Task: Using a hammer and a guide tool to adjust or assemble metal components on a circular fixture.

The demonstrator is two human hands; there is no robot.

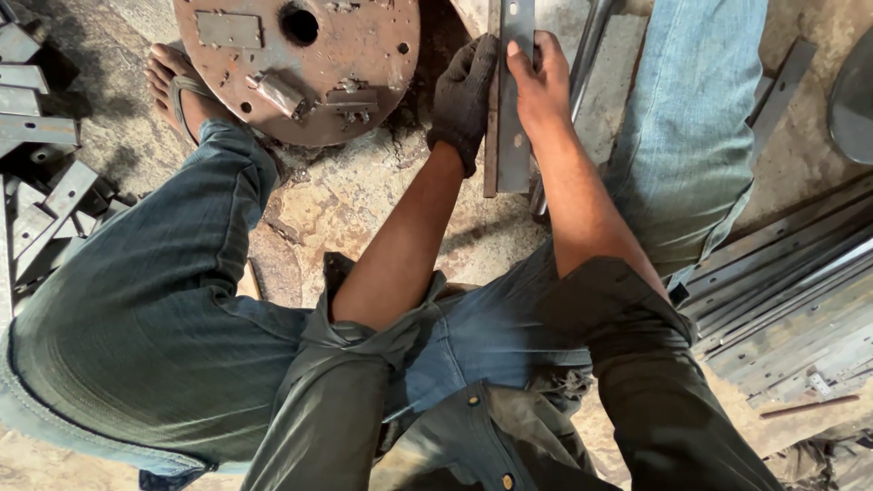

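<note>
Bottom of frame: person squatting, grey-green sleeves rolled up, jeans-clad knees at lower left and upper right. Both forearms reach toward the top centre.

Left hand point(464, 95) wears a dark work glove, fingers curled against the left edge of a flat metal strip point(514, 136), pressing on it. Whether the fingers wrap under it, cannot tell.

Right hand point(543, 84) is bare, palm down on the right side of the strip, fingers loosely bent over the top face, thumb on its surface.

Strip lies lengthwise on the stained concrete floor point(355, 205), top centre.

Upper left: rusty round steel plate point(300, 64) with a hole and welded tabs, a sandalled foot point(177, 82) beside it. Left edge: pile of short metal offcuts point(41, 182). Right edge: stack of long metal strips point(791, 300).
</note>
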